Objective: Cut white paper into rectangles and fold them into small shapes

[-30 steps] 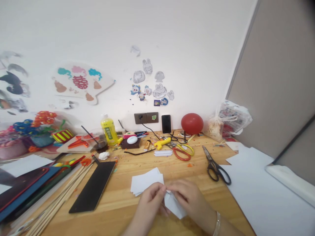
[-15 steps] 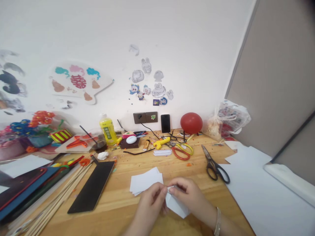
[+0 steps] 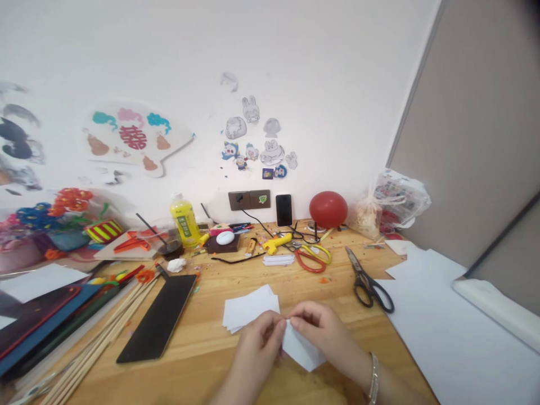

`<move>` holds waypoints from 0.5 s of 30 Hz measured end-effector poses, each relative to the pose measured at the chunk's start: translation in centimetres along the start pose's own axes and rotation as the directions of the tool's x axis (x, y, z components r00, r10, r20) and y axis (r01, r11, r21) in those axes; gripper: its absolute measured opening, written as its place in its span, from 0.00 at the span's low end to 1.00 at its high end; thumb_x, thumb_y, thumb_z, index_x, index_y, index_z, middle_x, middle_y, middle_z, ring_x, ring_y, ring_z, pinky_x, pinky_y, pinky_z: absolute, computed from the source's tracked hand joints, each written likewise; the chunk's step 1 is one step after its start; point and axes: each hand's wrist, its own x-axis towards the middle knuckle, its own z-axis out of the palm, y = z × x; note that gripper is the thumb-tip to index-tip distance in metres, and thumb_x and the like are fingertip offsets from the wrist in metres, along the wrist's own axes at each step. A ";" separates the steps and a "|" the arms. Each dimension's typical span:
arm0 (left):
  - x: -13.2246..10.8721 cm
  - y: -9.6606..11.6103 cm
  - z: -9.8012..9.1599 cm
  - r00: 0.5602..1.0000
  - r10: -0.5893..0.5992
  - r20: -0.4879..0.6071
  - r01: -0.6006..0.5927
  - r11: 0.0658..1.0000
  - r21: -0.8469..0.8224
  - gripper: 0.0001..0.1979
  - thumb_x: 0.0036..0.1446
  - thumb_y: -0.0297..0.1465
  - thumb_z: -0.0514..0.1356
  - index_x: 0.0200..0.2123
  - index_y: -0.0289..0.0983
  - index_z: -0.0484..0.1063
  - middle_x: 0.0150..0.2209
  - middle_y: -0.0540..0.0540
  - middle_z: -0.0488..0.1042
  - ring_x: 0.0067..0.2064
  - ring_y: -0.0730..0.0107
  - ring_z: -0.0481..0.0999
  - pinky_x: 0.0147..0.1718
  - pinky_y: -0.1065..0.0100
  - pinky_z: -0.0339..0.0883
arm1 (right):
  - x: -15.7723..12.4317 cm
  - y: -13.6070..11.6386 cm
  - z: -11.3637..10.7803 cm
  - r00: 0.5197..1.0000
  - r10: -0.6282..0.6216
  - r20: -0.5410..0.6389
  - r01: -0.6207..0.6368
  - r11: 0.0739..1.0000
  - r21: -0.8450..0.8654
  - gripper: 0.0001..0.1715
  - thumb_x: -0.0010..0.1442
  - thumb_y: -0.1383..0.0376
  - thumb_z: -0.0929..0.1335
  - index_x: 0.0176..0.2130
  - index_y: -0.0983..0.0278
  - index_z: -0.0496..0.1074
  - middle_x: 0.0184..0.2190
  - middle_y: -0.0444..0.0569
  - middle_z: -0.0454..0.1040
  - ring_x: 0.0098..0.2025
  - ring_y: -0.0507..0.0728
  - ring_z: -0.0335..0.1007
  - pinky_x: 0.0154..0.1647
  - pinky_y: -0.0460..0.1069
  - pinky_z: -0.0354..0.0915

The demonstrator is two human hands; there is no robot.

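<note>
A small sheet of white paper [image 3: 301, 350] is held between both hands just above the wooden table [image 3: 202, 377]. My left hand [image 3: 260, 343] pinches its top left edge between thumb and fingers. My right hand [image 3: 323, 332] grips the same top edge from the other side, thumb pressed on the front. The fingertips of both hands nearly meet there and cover that edge, so any fold under them is hidden. Beside my left hand lies a stack of white paper pieces [image 3: 248, 306], its near corner behind the fingers.
Black-handled scissors [image 3: 367, 281] lie right of my hands, by large white sheets [image 3: 455, 320]. A black board [image 3: 160, 320] and wooden sticks [image 3: 105, 332] lie left. Behind are folded white strips [image 3: 278, 260], a yellow glue gun [image 3: 276, 243], red-and-yellow scissors [image 3: 312, 259] and a red balloon [image 3: 328, 209].
The fingertips have shifted slightly along the paper's top edge, and a bit more of its face shows. Both hands keep their hold; the other things lie as before.
</note>
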 end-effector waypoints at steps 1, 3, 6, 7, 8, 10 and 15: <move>0.0 0.0 0.0 1.000 -0.001 0.001 0.001 1.000 0.004 0.16 0.52 0.44 0.54 0.23 0.37 0.66 0.16 0.53 0.65 0.20 0.71 0.65 0.21 0.71 0.58 | 0.0 0.1 0.0 1.000 0.001 -0.006 -0.001 1.000 0.002 0.13 0.50 0.58 0.66 0.28 0.67 0.72 0.25 0.47 0.74 0.29 0.55 0.70 0.30 0.49 0.65; -0.1 0.1 0.0 1.000 -0.004 0.001 0.004 1.000 0.011 0.16 0.52 0.44 0.54 0.23 0.37 0.66 0.16 0.53 0.64 0.19 0.71 0.64 0.21 0.71 0.58 | 0.0 0.2 0.0 1.000 -0.007 -0.010 0.007 1.000 -0.004 0.12 0.51 0.59 0.66 0.27 0.66 0.72 0.24 0.47 0.74 0.28 0.55 0.70 0.30 0.48 0.65; -0.1 0.1 0.0 1.000 -0.007 -0.004 0.007 1.000 0.019 0.16 0.52 0.43 0.54 0.23 0.37 0.66 0.16 0.53 0.64 0.20 0.70 0.65 0.21 0.71 0.58 | 0.0 0.3 0.0 1.000 -0.029 -0.006 0.029 0.999 -0.029 0.11 0.52 0.60 0.66 0.28 0.66 0.73 0.25 0.47 0.75 0.29 0.55 0.70 0.30 0.48 0.65; -0.1 0.1 0.0 1.000 -0.008 -0.003 0.009 1.000 0.019 0.16 0.52 0.43 0.54 0.23 0.37 0.66 0.16 0.53 0.64 0.20 0.70 0.65 0.21 0.71 0.58 | 0.0 0.3 0.0 0.999 -0.037 -0.007 0.037 0.998 -0.043 0.11 0.52 0.61 0.65 0.28 0.66 0.73 0.25 0.48 0.75 0.29 0.55 0.70 0.31 0.48 0.65; -0.1 0.1 0.0 1.000 -0.010 -0.001 0.010 1.000 0.018 0.16 0.52 0.44 0.54 0.22 0.37 0.65 0.16 0.53 0.64 0.20 0.70 0.65 0.22 0.71 0.58 | 0.1 0.2 0.0 0.999 -0.042 -0.009 0.042 0.997 -0.058 0.11 0.52 0.61 0.65 0.28 0.67 0.73 0.26 0.48 0.76 0.29 0.56 0.70 0.31 0.49 0.65; -0.1 0.2 0.0 1.000 -0.011 0.004 0.011 1.000 0.015 0.17 0.52 0.45 0.53 0.21 0.38 0.64 0.16 0.53 0.64 0.20 0.70 0.65 0.22 0.70 0.58 | 0.1 0.2 0.0 0.999 -0.051 -0.011 0.050 0.995 -0.086 0.12 0.52 0.62 0.65 0.28 0.67 0.74 0.26 0.49 0.76 0.30 0.56 0.71 0.32 0.49 0.65; -0.1 0.1 -0.2 1.000 -0.021 0.018 0.021 1.000 0.010 0.19 0.52 0.47 0.53 0.21 0.38 0.63 0.15 0.53 0.65 0.19 0.70 0.66 0.23 0.70 0.60 | 0.0 -0.2 -0.1 0.998 -0.066 -0.009 0.065 0.991 -0.114 0.12 0.53 0.62 0.64 0.28 0.66 0.75 0.27 0.49 0.76 0.31 0.56 0.71 0.32 0.49 0.65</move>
